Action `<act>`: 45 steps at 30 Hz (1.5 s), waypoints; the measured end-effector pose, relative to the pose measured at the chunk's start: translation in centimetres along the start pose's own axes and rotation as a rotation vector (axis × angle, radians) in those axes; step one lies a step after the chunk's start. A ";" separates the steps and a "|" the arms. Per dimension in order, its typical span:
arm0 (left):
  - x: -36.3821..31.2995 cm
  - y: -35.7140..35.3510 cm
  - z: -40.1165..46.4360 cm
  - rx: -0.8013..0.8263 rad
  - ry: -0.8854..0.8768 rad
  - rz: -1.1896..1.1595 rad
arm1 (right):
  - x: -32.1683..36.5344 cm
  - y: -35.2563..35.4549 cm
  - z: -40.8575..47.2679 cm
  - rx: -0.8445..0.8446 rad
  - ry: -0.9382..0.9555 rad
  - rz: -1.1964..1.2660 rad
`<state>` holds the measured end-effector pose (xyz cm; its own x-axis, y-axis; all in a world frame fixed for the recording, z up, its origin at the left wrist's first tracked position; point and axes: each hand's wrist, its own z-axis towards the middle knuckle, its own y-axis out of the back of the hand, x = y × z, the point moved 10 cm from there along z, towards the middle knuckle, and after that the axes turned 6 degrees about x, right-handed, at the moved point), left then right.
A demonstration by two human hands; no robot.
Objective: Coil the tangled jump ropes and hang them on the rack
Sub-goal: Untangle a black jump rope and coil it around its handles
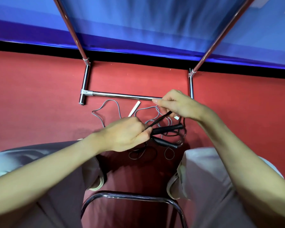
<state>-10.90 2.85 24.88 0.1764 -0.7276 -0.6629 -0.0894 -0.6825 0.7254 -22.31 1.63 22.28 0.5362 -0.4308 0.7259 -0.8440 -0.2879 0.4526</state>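
My left hand (pixel 125 134) grips the two black handles (pixel 167 129) of a black jump rope, which stick out to its right. My right hand (pixel 176 104) pinches a doubled strand of the black rope (pixel 160 120) stretched up from the left hand. Slack black loops (pixel 138 155) hang down to the red floor. A grey jump rope (pixel 105 111) with white handles (pixel 134 111) lies tangled on the floor under my hands. The chrome rack (pixel 122 95) stands just beyond, its base bar on the floor and two uprights rising away.
A red floor mat (pixel 39 96) runs to a blue wall banner (pixel 138 30) behind the rack. My knees in grey trousers fill the lower corners. The chrome frame of a chair (pixel 130 196) curves between my feet.
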 end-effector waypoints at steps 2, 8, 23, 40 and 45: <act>0.2 2.4 -0.5 -0.153 -0.024 -0.219 | -0.3 0.8 0.2 -0.029 0.006 0.215; 5.9 8.7 -2.0 -0.675 0.278 -0.605 | -0.1 1.8 0.6 -0.230 0.081 0.342; 6.7 8.3 -0.6 -0.537 0.386 -0.033 | 7.3 0.2 0.8 -0.267 0.333 0.269; 3.9 -0.5 0.9 0.092 0.248 0.206 | 2.8 1.5 -0.3 -0.209 0.011 -0.366; 0.1 0.0 0.9 0.048 0.041 0.126 | 0.7 3.4 -0.7 -0.224 0.052 0.063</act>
<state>-11.74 2.71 24.64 0.2006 -0.8048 -0.5586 -0.1599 -0.5894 0.7918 -24.81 0.95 24.63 0.4857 -0.3957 0.7794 -0.8610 -0.0624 0.5048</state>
